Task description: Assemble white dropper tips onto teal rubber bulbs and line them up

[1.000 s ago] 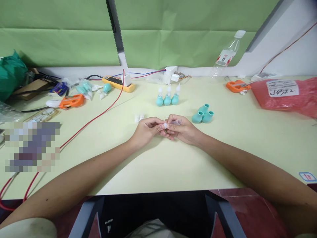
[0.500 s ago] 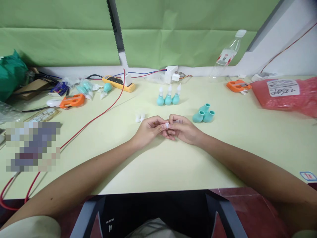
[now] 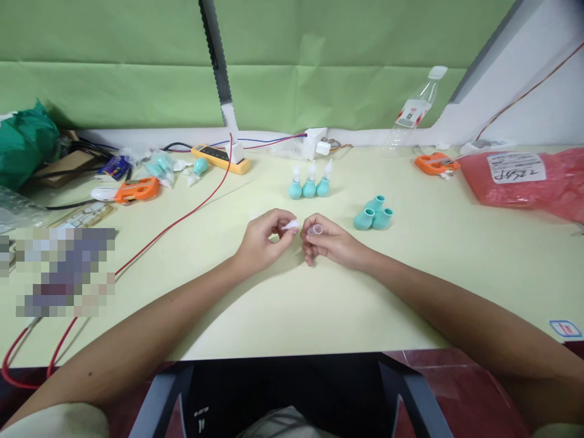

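Forearms reach in from the near edge of the worktop and meet around its middle. A small blue and red sticker sits at the near right corner, and a red cable runs from the near left corner diagonally up to the far edge.

The left hand pinches a white tip between thumb and fingertips, the other fingers curled. The right hand pinches a clear cap the same way. Tip and cap are just apart, with nothing between them. The tip lies roughly level, its long axis running left to right towards the cap. The cap's open end faces up.

Just right of the right hand, three teal bulbs without tips stand huddled and touching. Further back, three more bulbs fitted with white tips stand upright in a row, tips pointing up.

Along the far edge lie a yellow power strip and a white adapter. To the left are an orange tool and a clear bag holding teal pieces. At the far left corner sits a green bag. To the right, a second orange tool lies beside a red bag with a white label; its contents cannot be told. A clear plastic bottle leans against the back wall.
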Demonstrator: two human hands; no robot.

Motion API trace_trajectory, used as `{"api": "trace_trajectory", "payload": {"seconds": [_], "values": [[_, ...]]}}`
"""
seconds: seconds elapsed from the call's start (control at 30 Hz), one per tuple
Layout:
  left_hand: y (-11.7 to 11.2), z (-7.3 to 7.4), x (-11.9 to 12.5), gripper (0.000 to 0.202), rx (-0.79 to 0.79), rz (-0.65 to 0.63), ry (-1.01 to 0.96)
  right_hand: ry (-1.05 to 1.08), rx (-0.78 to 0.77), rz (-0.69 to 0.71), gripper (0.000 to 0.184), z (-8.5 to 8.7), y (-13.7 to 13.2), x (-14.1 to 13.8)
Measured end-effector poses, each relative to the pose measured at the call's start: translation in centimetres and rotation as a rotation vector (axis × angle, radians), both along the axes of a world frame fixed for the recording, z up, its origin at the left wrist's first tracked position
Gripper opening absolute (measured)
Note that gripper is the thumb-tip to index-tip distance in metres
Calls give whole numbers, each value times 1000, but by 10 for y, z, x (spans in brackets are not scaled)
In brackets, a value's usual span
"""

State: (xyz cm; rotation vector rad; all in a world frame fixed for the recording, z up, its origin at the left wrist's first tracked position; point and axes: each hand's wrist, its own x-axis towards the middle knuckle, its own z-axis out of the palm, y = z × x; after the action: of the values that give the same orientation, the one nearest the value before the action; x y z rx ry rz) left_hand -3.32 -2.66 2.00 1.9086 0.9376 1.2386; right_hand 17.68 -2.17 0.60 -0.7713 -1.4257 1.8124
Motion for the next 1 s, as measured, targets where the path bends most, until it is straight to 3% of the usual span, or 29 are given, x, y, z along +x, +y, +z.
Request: {"api": "trace_trajectory", "payload": {"seconds": [0.23,0.3,0.5,0.63,0.8,0.9,1.0], "values": [[2,-5,2,20,162,-39,59,-600,756,-236,26,-1,-1,5],[2,-6,3,21,158,-73,67,-682,861,-248,27,-1,-1,5],[6,-16,0,18,90,-172,119,-756,894,-244,16,-2,-4,5],[7,-20,-1,19,18,-188,128,-871,956,-258,19,-4,-4,4],[4,-19,-1,17,-84,-201,105,-1068,1047,-169,21,-3,-2,5],[4,-21,0,12,-19,-220,121,-1161,1058,-109,17,0,-2,6],[6,-24,1,13,168,-241,145,-1202,1052,-68,12,2,-5,6]]}}
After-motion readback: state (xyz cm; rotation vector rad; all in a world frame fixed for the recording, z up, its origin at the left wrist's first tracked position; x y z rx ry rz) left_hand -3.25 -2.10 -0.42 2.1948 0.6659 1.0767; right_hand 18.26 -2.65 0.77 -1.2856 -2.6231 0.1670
